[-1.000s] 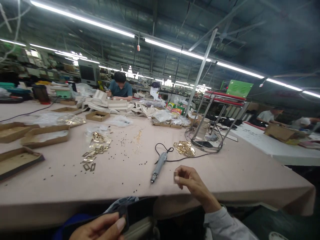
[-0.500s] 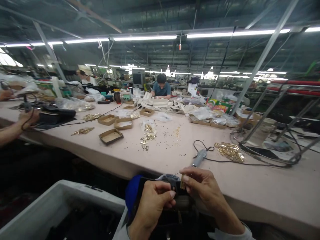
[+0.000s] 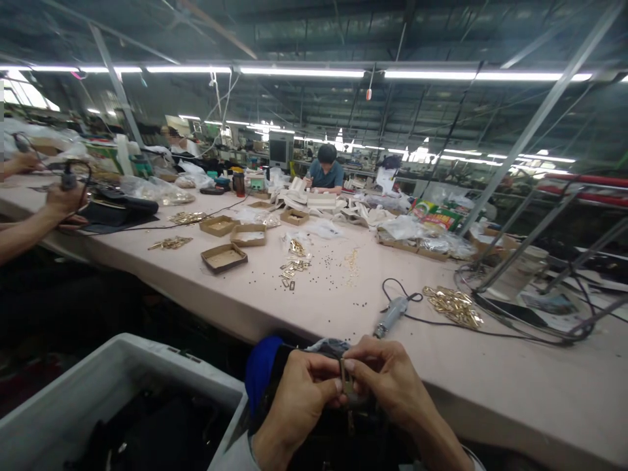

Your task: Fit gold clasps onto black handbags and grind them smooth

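In front of my lap, my left hand [image 3: 300, 391] and my right hand [image 3: 390, 378] meet with fingertips closed. Between them stands a small gold rectangular metal frame [image 3: 347, 378], pinched by the right thumb and fingers. The left thumb and fingers touch its other side and pinch the edge of dark material, mostly hidden by the fingers. Black work with a blue part [image 3: 262, 366] lies beneath and behind my left hand. Just beyond my right hand, a grey electric screwdriver [image 3: 391, 316] rests on the table, its tip towards me.
Gold fittings [image 3: 452, 306] lie heaped at right; more metal frames [image 3: 294, 267] and tiny screws are scattered mid-table. Cardboard trays [image 3: 224, 259] stand left. A white bin [image 3: 122, 353] holds dark items at lower left. A co-worker's hand [image 3: 66, 199] grips a tool; another person sits opposite.
My right hand has moved left and brought the metal frame against the fingertips of my left hand. The head view has shifted slightly. The co-worker's hand at left has risen with a tool.
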Demonstrator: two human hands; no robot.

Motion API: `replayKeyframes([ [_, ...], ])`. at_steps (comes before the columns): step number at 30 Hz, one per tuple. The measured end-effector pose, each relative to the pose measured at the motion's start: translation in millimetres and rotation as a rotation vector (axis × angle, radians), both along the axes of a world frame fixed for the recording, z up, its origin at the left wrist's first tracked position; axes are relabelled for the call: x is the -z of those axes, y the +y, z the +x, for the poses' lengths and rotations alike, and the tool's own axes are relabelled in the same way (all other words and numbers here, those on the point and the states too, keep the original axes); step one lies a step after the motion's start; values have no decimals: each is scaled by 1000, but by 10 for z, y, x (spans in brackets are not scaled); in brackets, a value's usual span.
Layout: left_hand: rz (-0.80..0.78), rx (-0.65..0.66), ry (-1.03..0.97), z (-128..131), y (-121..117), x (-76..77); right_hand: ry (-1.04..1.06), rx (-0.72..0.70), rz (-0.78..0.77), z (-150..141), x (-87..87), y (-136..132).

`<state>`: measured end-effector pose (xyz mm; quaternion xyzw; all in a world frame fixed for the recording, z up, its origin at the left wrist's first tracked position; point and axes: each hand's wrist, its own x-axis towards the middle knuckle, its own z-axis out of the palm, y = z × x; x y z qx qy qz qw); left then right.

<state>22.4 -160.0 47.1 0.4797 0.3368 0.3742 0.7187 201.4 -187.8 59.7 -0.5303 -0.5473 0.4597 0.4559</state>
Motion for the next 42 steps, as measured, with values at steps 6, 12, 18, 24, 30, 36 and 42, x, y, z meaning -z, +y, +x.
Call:
replayKeyframes([
  [6, -32, 11, 27, -30, -12, -8, 32, -13, -19, -28, 34, -4],
  [12, -236, -86, 55, 33, -24, 45, -37, -15, 12, -95, 28, -12],
  [18, -340, -107, 15, 78, -62, 130, -164, -30, 109, -123, 96, -42],
  [24, -213, -199, 100, 94, -60, 142, -223, -76, 277, -96, 142, -135],
  [30, -187, -265, 117, 69, -78, 123, -382, -170, 699, -78, 282, -186],
  [36, -316, -232, 90, 47, -57, 52, -572, -221, 967, -67, 230, -76],
  [42, -557, -89, -15, -43, 50, 206, -689, -301, 876, -39, 86, -11],
])
